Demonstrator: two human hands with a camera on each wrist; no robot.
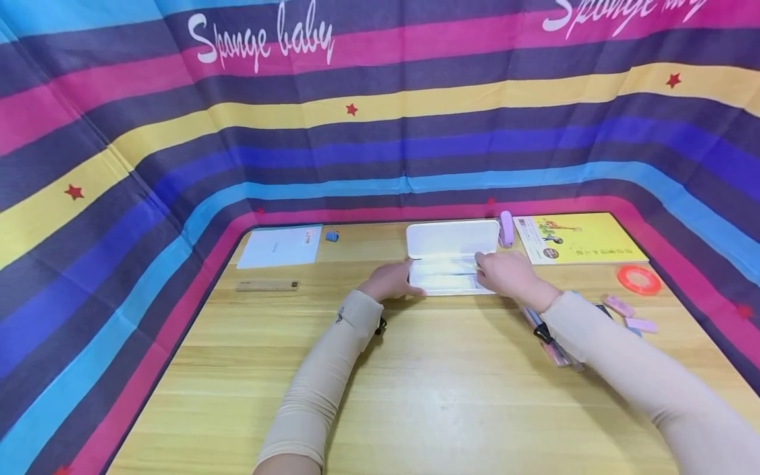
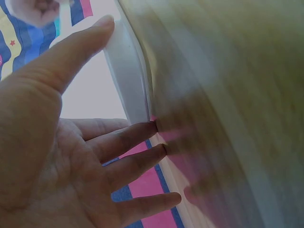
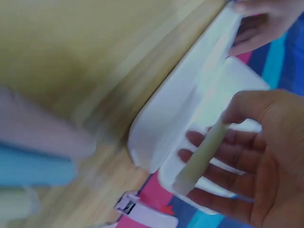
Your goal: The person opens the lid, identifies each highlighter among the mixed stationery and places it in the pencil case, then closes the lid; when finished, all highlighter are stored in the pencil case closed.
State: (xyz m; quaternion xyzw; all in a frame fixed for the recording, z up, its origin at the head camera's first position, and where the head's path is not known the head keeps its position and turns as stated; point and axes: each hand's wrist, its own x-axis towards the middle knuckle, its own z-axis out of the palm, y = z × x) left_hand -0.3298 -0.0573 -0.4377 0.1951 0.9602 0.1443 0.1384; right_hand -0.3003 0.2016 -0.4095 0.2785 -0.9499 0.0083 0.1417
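While the head view shows the open white pencil case near the middle of the table's far edge, its lid tipped back towards the striped curtain, the left hand clasps its left end, probably to steady it. The right hand is over the case's right end, its back masking what it holds. Pens lie under the right wrist, handily placed, I would judge, while the ruler and pale blue notebook sit toward the table's far left corner and the yellow book toward the far right, perhaps set out of the way. From the left wrist, what the head view loses appears: the thumb lies over the case's near rim and the fingers are loosely spread, the foremost against its end, a light hold that seems meant for bracing rather than lifting. Only the right wrist view plainly shows a pale yellow-green stick pinched by the right thumb and fingers, the latter parted and slightly bent behind it; one end juts free, beside blurred coloured barrels near the lens. Whether the stick touches the case, I cannot tell.
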